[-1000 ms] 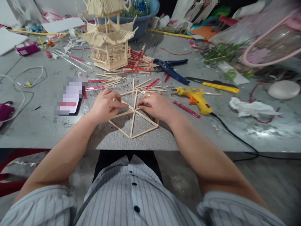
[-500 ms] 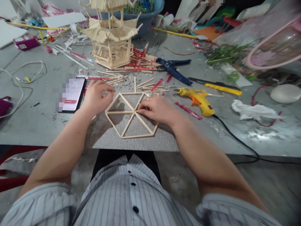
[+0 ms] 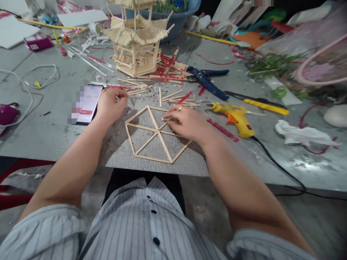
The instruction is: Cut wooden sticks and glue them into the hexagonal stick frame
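A hexagonal stick frame (image 3: 146, 128) with spokes meeting at its middle lies on the table before me. My right hand (image 3: 185, 122) covers its upper right part, thumb and fingers closed around a spoke near the hub; a small pale bit shows at the fingertips. My left hand (image 3: 111, 104) hovers to the left of the frame, apart from it, fingers curled together, and I cannot see what is between them. Just left of that hand lies a phone (image 3: 89, 104) with a lit screen. Loose sticks (image 3: 177, 97) lie beyond the frame.
A stick pagoda model (image 3: 135, 47) stands at the back, with blue cutters (image 3: 208, 83) to its right. A yellow glue gun (image 3: 234, 117), a yellow utility knife (image 3: 267, 106) and a crumpled tissue (image 3: 300, 131) lie on the right. A white cable (image 3: 29, 86) loops at left.
The stick frame has turned clockwise under my right hand. My left hand has drawn back from the frame's edge toward the phone, its fingers more curled. The whole view has shifted slightly.
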`<state>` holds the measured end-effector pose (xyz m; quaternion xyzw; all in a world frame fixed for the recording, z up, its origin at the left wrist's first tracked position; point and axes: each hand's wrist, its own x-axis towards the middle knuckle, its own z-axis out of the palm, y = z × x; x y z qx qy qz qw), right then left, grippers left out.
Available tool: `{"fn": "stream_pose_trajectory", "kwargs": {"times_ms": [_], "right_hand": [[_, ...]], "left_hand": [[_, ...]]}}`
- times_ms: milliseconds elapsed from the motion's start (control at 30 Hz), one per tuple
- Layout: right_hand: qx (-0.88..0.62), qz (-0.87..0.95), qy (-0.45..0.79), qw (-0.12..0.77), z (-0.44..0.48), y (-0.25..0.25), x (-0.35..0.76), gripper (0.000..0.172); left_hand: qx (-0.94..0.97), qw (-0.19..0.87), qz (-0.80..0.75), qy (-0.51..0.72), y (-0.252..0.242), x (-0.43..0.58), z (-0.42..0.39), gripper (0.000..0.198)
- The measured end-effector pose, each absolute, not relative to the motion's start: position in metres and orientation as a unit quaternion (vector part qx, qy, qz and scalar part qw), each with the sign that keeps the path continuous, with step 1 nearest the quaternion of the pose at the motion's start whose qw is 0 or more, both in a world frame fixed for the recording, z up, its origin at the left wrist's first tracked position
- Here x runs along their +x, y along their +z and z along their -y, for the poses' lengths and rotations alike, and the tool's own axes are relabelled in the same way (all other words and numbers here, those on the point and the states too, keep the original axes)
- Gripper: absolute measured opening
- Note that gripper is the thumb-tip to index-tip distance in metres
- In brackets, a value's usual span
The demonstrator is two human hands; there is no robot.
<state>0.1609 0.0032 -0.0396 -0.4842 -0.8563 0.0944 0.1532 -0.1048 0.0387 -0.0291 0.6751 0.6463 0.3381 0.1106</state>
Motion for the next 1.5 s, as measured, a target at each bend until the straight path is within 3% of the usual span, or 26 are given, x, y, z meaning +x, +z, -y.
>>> {"fn": "stream_pose_trajectory", "kwargs": {"times_ms": [300,433,600,800,1067,1167,1333,1500], "right_hand": [[-0.497,0.855,0.101,0.104,-0.006,-0.037,0.162,0.015],[-0.483,0.858,0.094,0.147,-0.011,-0.045,0.165,0.015],[-0.464,0.862,0.049,0.196,-0.020,-0.052,0.170,0.035],[-0.488,0.853,0.064,0.174,-0.028,-0.059,0.173,0.021],[-0.454,0.844,0.080,0.274,-0.030,-0.065,0.169,0.026],[-0.427,0.863,0.075,0.259,-0.029,-0.066,0.165,0.023],[-0.451,0.868,0.066,0.196,-0.028,-0.066,0.159,0.036],[-0.543,0.795,0.032,0.269,-0.030,-0.061,0.166,0.045]], "left_hand": [[0.651,0.128,-0.679,0.316,-0.025,-0.106,-0.038,0.014],[0.644,0.130,-0.684,0.317,-0.026,-0.106,-0.038,0.015],[0.645,0.124,-0.685,0.315,-0.027,-0.107,-0.040,0.016],[0.665,0.124,-0.665,0.316,-0.029,-0.108,-0.041,0.021],[0.759,0.081,-0.591,0.260,-0.029,-0.104,-0.037,0.028],[0.764,0.083,-0.590,0.249,-0.028,-0.103,-0.036,0.027],[0.764,0.085,-0.592,0.243,-0.029,-0.102,-0.037,0.025],[0.753,0.096,-0.604,0.244,-0.030,-0.102,-0.038,0.022]]}}
